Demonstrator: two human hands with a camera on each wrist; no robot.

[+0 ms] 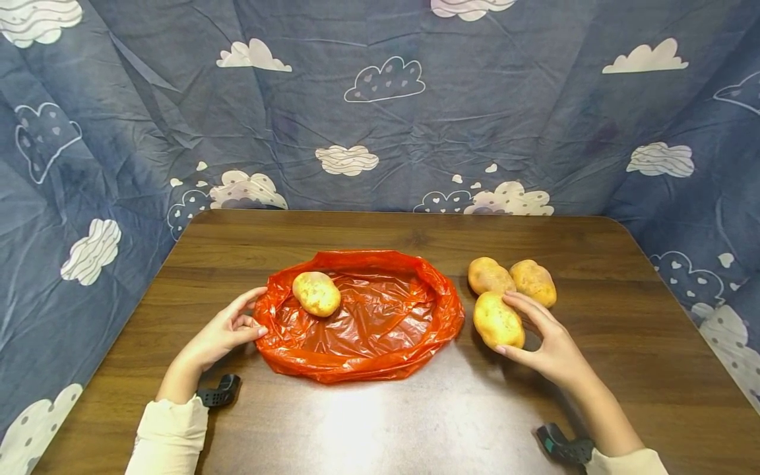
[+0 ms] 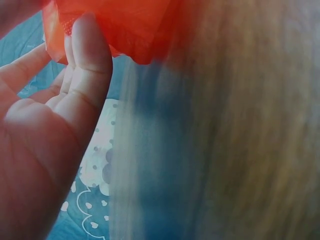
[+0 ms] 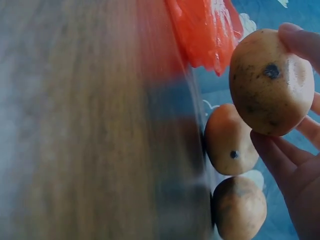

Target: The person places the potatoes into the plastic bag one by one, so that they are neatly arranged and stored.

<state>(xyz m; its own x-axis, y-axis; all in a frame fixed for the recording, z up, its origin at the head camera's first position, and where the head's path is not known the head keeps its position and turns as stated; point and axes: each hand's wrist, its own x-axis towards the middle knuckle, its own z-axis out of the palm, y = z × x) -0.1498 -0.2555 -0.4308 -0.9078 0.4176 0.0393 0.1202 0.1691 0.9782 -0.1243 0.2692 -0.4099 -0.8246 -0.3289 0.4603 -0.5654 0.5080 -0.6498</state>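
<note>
A red plastic bag (image 1: 380,366) lies spread on the table with its mouth wide and its rim rolled outward. One potato (image 1: 316,294) rests inside it, toward the left. My left hand (image 1: 222,335) pinches the bag's left rim between thumb and fingers, and the thumb shows against the red plastic (image 2: 135,30) in the left wrist view. To the right of the bag, my right hand (image 1: 549,343) grips a potato (image 1: 499,321) between thumb and fingers. The right wrist view shows this potato (image 3: 270,85), with a dark spot on its skin, held up off the tabletop.
Two more potatoes, one on the left (image 1: 490,276) and one on the right (image 1: 534,284), sit on the wooden table (image 1: 623,316) just behind the right hand. A blue cloth (image 1: 380,132) with white clouds hangs behind the table and along its sides.
</note>
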